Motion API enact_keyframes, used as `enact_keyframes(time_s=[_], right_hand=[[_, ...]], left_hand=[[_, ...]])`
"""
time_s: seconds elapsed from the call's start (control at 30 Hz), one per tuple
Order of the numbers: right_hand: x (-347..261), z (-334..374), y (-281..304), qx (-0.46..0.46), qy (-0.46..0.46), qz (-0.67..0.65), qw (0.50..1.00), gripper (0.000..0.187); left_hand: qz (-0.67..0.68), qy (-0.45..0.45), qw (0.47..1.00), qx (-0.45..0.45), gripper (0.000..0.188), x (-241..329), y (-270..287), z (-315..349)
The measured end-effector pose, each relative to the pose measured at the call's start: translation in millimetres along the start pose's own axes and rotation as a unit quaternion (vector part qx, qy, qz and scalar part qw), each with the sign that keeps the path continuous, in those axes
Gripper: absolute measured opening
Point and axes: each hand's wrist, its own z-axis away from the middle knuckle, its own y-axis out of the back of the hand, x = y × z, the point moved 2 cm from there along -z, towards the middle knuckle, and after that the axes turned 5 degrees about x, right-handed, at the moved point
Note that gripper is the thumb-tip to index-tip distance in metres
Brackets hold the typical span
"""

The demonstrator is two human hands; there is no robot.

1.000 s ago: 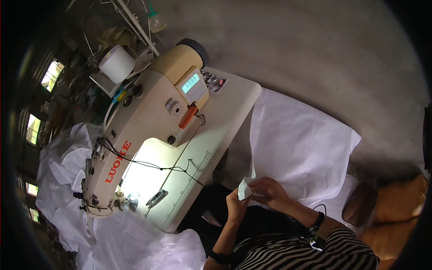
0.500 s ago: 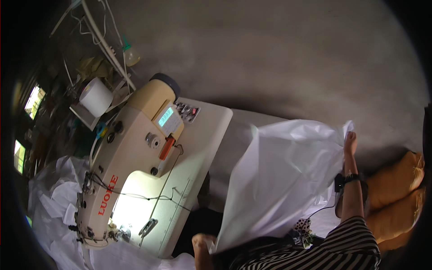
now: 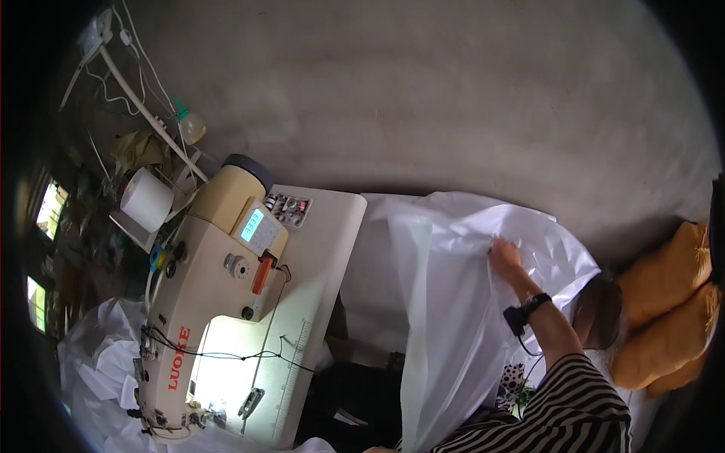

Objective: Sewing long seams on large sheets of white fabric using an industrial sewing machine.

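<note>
A large white, slightly see-through plastic sheet [image 3: 461, 302] spreads right of the sewing machine, over the table end and toward my lap. My right hand [image 3: 504, 257] is on its upper part, fingers curled into the material. A black band with a small device [image 3: 529, 309] is round that wrist. Of my left hand [image 3: 377, 450] just a sliver shows at the lower edge, beside the sheet's near end; its fingers are hidden. The cream sewing machine [image 3: 204, 279] stands to the left, its lamp lit over the needle area, apart from both hands.
Small scissors-like snips [image 3: 251, 403] lie on the machine bed. A parts tray [image 3: 288, 209] sits behind the machine, and a white thread cone [image 3: 146, 199] stands left. More white sheeting [image 3: 106, 355] is heaped at far left. Orange sacks [image 3: 664, 332] are at right, below a grey wall [image 3: 453, 98].
My right hand has moved left and slightly down, bringing the sheet's far right part inward in folds. My left hand has dropped almost out of view. The whole view has shifted slightly.
</note>
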Motion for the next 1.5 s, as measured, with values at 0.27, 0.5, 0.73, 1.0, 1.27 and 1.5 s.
enact_keyframes(time_s=[0.27, 0.5, 0.73, 1.0, 1.27, 1.5], right_hand=[[-24, 67, 44, 0.103, 0.011, -0.514, 0.852, 0.055], [-25, 128, 76, 0.155, 0.404, -0.174, 0.884, 0.052], [185, -3, 71, 0.302, 0.158, 0.086, 0.936, 0.03], [215, 6, 254, 0.53, 0.05, 0.128, 0.837, 0.031], [35, 35, 299, 0.6, 0.365, 0.187, 0.687, 0.044], [-104, 78, 7, -0.006, 0.273, 0.264, 0.925, 0.062]], left_hand=[[0.026, -0.063, 0.993, 0.093, 0.08, -19, 15, -204], [0.002, -0.038, 0.994, 0.106, 0.056, 14, -52, -247], [-0.052, 0.001, 0.982, 0.184, 0.055, 110, 49, -156], [-0.141, -0.134, 0.954, 0.229, 0.054, 177, 14, -127], [-0.228, -0.288, 0.83, 0.42, 0.054, 212, 39, 21], [-0.251, -0.299, 0.683, 0.617, 0.053, 135, 64, 223]])
